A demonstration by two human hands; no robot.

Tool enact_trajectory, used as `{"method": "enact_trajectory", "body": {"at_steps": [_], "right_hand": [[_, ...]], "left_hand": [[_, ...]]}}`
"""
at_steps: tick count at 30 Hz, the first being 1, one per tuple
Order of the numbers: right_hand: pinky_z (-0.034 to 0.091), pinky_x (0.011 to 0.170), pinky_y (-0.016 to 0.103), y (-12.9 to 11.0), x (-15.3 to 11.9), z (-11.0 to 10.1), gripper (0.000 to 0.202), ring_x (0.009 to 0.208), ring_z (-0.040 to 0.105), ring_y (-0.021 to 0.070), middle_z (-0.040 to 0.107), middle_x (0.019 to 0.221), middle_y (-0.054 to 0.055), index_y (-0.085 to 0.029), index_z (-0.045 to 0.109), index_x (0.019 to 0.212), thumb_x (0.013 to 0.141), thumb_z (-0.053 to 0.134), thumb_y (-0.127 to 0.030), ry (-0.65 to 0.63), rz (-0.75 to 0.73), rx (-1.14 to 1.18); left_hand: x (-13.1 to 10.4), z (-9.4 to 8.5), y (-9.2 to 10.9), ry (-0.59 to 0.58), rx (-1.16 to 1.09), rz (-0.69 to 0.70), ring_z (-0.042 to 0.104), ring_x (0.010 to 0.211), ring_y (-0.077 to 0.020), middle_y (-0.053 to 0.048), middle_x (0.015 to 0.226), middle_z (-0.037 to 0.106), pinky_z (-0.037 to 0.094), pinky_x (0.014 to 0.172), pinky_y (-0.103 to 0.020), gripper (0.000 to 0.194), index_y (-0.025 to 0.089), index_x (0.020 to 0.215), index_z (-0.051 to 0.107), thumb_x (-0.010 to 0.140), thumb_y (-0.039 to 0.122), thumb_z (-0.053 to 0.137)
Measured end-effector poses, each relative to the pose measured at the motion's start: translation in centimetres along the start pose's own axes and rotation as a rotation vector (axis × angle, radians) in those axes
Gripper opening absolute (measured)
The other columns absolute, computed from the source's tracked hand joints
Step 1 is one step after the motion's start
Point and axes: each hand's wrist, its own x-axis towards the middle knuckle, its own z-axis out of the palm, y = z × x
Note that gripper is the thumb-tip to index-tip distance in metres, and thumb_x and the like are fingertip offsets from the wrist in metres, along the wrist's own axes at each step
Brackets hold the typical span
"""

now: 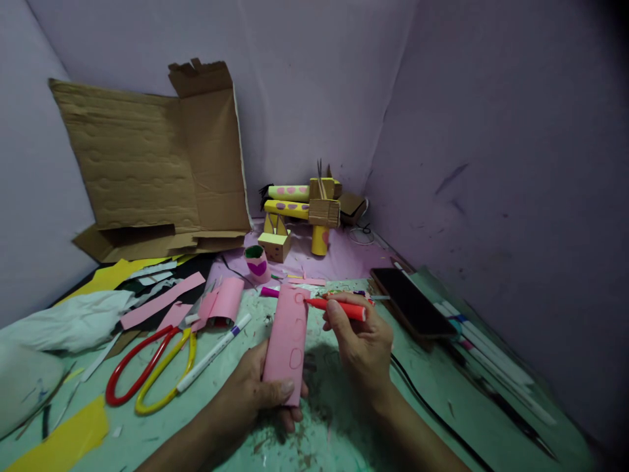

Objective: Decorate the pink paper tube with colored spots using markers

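Observation:
A long pink paper-covered piece (285,341) stands out over the table, its lower end gripped by my left hand (268,387), thumb in front and fingers behind. Red outlined shapes run down its right side. My right hand (366,341) is closed around a red marker (346,309), whose tip meets or nearly meets the topmost outline. Left of my hands lie a white marker (213,354) and scissors (152,370) with one red and one yellow handle. Behind the scissors sits a curved pink paper piece (227,301).
An opened cardboard box (147,164) leans on the back wall. Cardboard figures with spotted yellow tubes (287,208) and a small pink cup (257,264) stand at the back. A phone (411,301), several pens (491,354) and a black cable (432,410) lie right; white cloth (73,321) lies left.

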Motion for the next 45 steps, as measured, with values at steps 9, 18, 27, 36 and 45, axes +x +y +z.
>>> {"method": "enact_trajectory", "body": {"at_steps": [9,18,27,36,45], "right_hand": [[0.052,0.057,0.032,-0.1,-0.3,0.2,0.008,0.067,0.065,0.0173,0.066,0.079,0.002,-0.020,0.067,0.088,0.084,0.062,-0.025,-0.021,-0.034,0.017],[0.052,0.057,0.032,-0.3,-0.3,0.4,0.008,0.068,0.066,0.0180,0.068,0.078,0.003,-0.020,0.067,0.088,0.083,0.062,-0.024,-0.043,-0.038,0.005],[0.051,0.055,0.031,-0.2,-0.2,0.3,0.009,0.069,0.067,0.0186,0.068,0.080,0.003,-0.021,0.067,0.089,0.083,0.062,-0.025,-0.044,-0.047,-0.006],[0.050,0.052,0.028,-0.4,-0.2,0.2,0.008,0.062,0.064,0.0156,0.068,0.079,0.002,-0.021,0.067,0.088,0.082,0.063,-0.023,-0.059,-0.045,0.011],[0.046,0.048,0.025,-1.8,-0.1,0.0,0.010,0.049,0.056,0.0113,0.063,0.060,-0.002,-0.019,0.068,0.086,0.078,0.064,-0.023,0.067,0.134,0.324]], "left_hand": [[0.0,0.0,-0.1,-0.004,-0.012,0.004,0.063,0.052,-0.0157,-0.006,0.072,0.068,0.050,0.042,-0.022,0.045,0.012,0.095,0.057,0.063,0.033,0.080],[0.1,0.0,-0.2,-0.011,-0.002,0.003,0.061,0.049,-0.0141,-0.006,0.072,0.068,0.049,0.042,-0.022,0.046,0.012,0.097,0.055,0.064,0.033,0.079],[0.1,0.0,-0.1,-0.016,0.014,0.000,0.062,0.053,-0.0148,-0.005,0.073,0.067,0.050,0.043,-0.022,0.048,0.013,0.099,0.055,0.063,0.035,0.079],[0.1,0.0,-0.2,-0.014,0.010,0.018,0.062,0.052,-0.0146,-0.005,0.071,0.067,0.050,0.042,-0.022,0.046,0.012,0.096,0.056,0.063,0.035,0.079],[0.1,0.0,-0.2,0.008,-0.004,0.016,0.062,0.051,-0.0137,-0.005,0.073,0.067,0.050,0.043,-0.021,0.043,0.012,0.090,0.056,0.063,0.035,0.079]]}}
